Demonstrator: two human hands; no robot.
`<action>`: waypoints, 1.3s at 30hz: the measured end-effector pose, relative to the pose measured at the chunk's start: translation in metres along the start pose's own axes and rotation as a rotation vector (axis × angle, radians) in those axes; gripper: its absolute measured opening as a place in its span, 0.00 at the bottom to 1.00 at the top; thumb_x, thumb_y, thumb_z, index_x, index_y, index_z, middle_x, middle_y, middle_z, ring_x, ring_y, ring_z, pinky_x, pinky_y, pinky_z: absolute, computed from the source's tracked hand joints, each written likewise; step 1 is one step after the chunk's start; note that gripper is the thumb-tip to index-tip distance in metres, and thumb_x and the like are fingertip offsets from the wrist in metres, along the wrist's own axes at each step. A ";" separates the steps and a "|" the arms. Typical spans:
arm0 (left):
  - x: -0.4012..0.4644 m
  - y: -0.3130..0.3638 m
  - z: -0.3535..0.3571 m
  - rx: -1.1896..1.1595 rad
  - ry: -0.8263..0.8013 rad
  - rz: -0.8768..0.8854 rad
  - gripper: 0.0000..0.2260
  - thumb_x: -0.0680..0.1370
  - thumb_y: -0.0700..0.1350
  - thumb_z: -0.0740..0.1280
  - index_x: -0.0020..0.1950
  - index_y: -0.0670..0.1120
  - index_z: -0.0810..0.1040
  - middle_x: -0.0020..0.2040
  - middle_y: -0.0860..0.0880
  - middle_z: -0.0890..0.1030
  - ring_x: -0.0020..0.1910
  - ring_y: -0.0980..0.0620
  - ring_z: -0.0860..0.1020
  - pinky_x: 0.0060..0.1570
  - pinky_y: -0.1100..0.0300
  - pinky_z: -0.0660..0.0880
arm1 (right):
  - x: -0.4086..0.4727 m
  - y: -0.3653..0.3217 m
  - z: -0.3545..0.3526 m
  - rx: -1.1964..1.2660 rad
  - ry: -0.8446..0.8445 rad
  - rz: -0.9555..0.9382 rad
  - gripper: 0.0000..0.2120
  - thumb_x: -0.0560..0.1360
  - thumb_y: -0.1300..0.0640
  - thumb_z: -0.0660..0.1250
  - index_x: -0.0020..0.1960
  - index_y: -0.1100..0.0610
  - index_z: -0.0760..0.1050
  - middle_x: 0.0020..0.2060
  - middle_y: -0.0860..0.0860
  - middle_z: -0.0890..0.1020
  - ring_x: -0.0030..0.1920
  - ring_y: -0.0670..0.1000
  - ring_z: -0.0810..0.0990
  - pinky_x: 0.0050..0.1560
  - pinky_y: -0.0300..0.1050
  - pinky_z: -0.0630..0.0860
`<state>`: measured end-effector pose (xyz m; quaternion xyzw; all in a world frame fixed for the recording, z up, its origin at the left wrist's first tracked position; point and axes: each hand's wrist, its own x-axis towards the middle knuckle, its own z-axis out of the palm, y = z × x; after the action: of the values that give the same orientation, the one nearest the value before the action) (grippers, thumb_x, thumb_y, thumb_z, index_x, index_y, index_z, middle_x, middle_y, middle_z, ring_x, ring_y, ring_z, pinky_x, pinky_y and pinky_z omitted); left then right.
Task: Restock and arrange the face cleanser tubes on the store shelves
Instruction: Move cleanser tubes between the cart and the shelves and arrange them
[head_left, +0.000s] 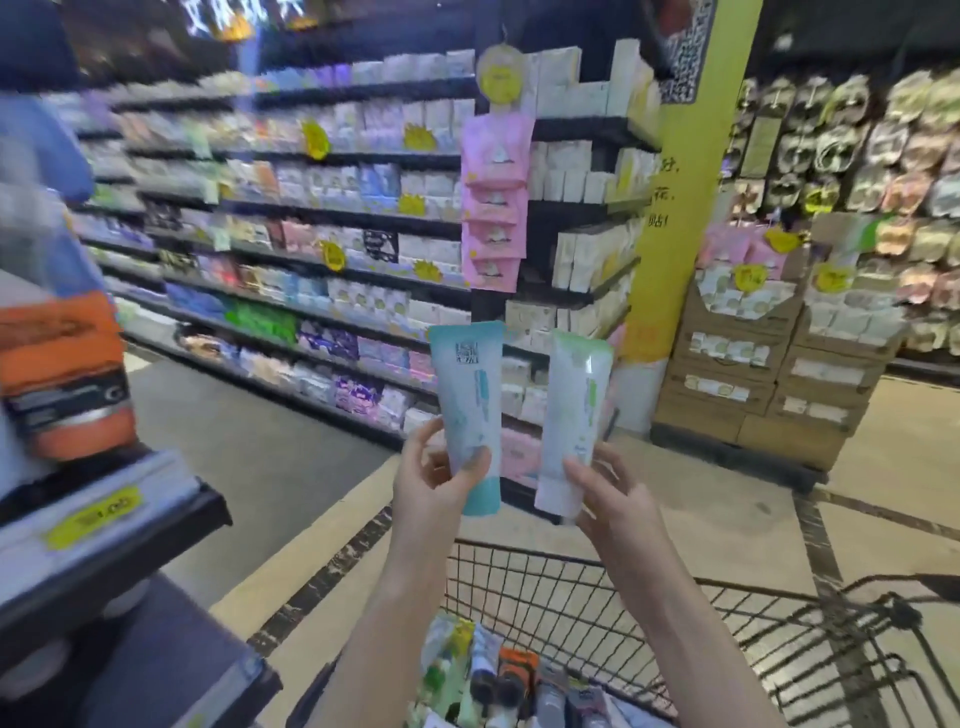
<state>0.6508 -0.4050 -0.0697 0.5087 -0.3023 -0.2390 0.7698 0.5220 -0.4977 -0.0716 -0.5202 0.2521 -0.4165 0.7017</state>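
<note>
My left hand grips a teal-and-white cleanser tube near its cap end, held upright with the crimped end up. Beside it, my right hand holds a pale green-and-white cleanser tube the same way. The two tubes stand side by side, a small gap between them, above a black wire cart. Several more tubes lie in the bottom of the cart. At the far left, an orange tube stands on a near shelf.
The near shelf edge with a yellow price tag juts in at the left. Long stocked shelves run across the aisle ahead. A yellow pillar and stacked cardboard cases stand at the right. Open floor lies between.
</note>
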 end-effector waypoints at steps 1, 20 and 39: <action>-0.005 0.007 -0.002 0.008 0.022 0.022 0.18 0.71 0.45 0.71 0.59 0.55 0.72 0.45 0.51 0.81 0.44 0.52 0.79 0.43 0.58 0.75 | -0.002 -0.004 0.004 -0.005 -0.041 -0.018 0.11 0.73 0.62 0.67 0.55 0.56 0.75 0.43 0.49 0.84 0.42 0.47 0.83 0.39 0.39 0.79; -0.125 0.134 -0.115 0.295 0.634 0.393 0.16 0.73 0.36 0.69 0.50 0.55 0.70 0.44 0.52 0.79 0.35 0.63 0.78 0.33 0.69 0.75 | -0.065 -0.016 0.148 -0.027 -0.613 -0.027 0.14 0.71 0.62 0.72 0.55 0.54 0.75 0.48 0.52 0.84 0.51 0.55 0.81 0.54 0.53 0.75; -0.209 0.235 -0.268 0.752 0.970 0.427 0.21 0.72 0.44 0.72 0.61 0.53 0.68 0.53 0.52 0.77 0.50 0.54 0.77 0.39 0.68 0.71 | -0.145 0.001 0.327 -0.158 -0.845 -0.111 0.14 0.73 0.61 0.70 0.57 0.58 0.73 0.50 0.49 0.79 0.49 0.44 0.80 0.47 0.38 0.78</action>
<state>0.7079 -0.0056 0.0216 0.7225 -0.0778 0.2983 0.6188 0.7035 -0.2043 0.0248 -0.7099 -0.0546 -0.1834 0.6778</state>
